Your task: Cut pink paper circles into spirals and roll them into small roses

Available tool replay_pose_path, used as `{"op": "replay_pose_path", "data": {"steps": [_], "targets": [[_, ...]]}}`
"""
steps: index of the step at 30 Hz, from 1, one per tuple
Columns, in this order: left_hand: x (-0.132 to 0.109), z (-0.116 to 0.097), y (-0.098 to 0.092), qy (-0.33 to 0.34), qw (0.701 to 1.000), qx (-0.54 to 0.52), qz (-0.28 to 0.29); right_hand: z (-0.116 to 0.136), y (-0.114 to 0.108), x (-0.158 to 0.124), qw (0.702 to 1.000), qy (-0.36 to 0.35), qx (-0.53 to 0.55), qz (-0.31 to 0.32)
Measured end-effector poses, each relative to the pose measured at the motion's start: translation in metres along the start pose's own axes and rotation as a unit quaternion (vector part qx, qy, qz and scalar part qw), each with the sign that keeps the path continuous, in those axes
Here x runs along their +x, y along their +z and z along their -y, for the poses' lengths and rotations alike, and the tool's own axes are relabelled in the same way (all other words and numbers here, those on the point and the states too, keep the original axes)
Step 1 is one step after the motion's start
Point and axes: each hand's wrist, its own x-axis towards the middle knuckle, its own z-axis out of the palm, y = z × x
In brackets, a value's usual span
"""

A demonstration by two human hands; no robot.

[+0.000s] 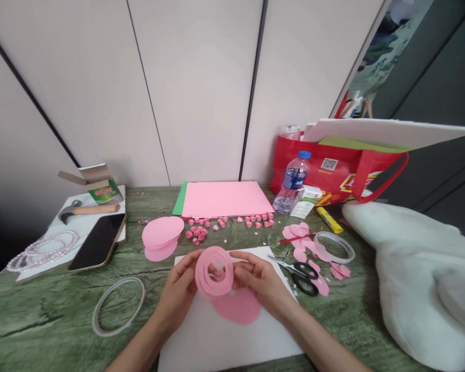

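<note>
So right now my left fingers (186,264) and right fingers (248,262) are both pinched on a pink paper spiral (214,271), one set on each edge, holding it up just above the table (42,315). It's a coiled strip cut from a circle, and the coils stand loose, with gaps between them.

Right under my fingers there's a flat pink circle (236,309) lying on a white sheet (217,338). Just to the right of my right fingers is a pair of black-handled scissors (300,274). Past that lie some loose pink petals (306,243), a red pencil (294,239) and a roll of clear tape (334,246). Another tape ring (118,305) sits off to the left of my left fingers.

Beyond my fingers, a stack of pink circles (161,235) sits a bit to the left, then a scatter of tiny pink rolled bits (225,225). Behind those are the pink paper sheets (225,199).

Far left is a phone (98,240), some beads (42,250) and a hammer (87,210). Far right is a water bottle (292,183), a yellow glue stick (329,219), a red bag (344,173) and some big white fluffy thing (422,279) I can't really make out.
</note>
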Motion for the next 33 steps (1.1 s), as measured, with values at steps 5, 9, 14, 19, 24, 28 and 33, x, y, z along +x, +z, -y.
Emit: {"op": "replay_pose_path", "data": {"steps": [5,9,14,19,24,28,33], "targets": [[-0.001,0.002,0.002,-0.010,1.000,0.019,0.020,-0.001,0.001,-0.001,1.000,-0.006,-0.008,-0.020],[0.000,0.003,0.001,-0.003,0.998,0.069,0.001,0.000,0.001,-0.002,0.999,-0.011,0.010,-0.050],[0.000,0.003,-0.002,0.074,0.991,0.109,0.030,0.003,0.000,-0.001,0.993,-0.024,0.043,-0.105],[-0.003,0.008,-0.005,0.245,0.916,0.302,0.102,0.004,-0.002,0.000,0.991,0.001,0.084,-0.103],[-0.003,0.013,-0.008,0.367,0.818,0.439,0.061,0.001,0.002,-0.002,0.994,0.004,0.068,-0.087],[-0.005,0.009,-0.006,0.359,0.827,0.433,0.016,0.001,0.004,-0.003,0.997,-0.003,-0.003,-0.083],[-0.007,-0.001,-0.001,0.256,0.877,0.406,-0.028,0.003,0.005,-0.005,0.994,-0.036,-0.079,-0.070]]}}
